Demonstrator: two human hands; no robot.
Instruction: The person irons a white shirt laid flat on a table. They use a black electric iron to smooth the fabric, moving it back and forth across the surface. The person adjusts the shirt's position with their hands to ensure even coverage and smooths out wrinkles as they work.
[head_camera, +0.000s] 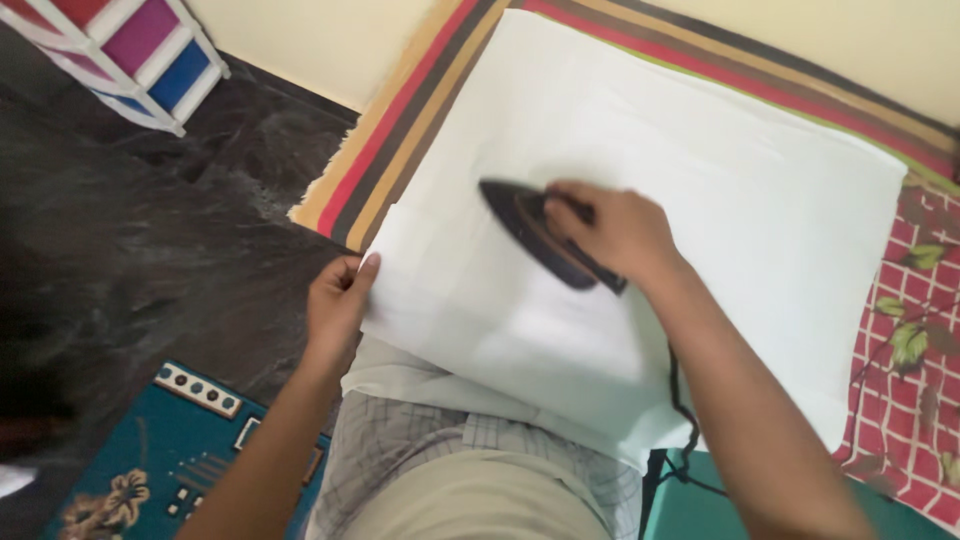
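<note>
The right hand (610, 232) is gripping the handle of a dark iron (535, 235) resting mid-cloth, while the left hand (338, 300) is pinching the white cloth (700, 170) edge at nine o'clock from the iron, over a striped mat (400, 120).

white cloth (700, 190), black iron (530, 235), striped mat (400, 130)

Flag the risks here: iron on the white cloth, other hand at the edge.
1. The left hand pinches the white cloth edge close to the iron; a stroke that way might burn fingers.
2. The cord trails beside the right hand forearm and could snag.
</note>
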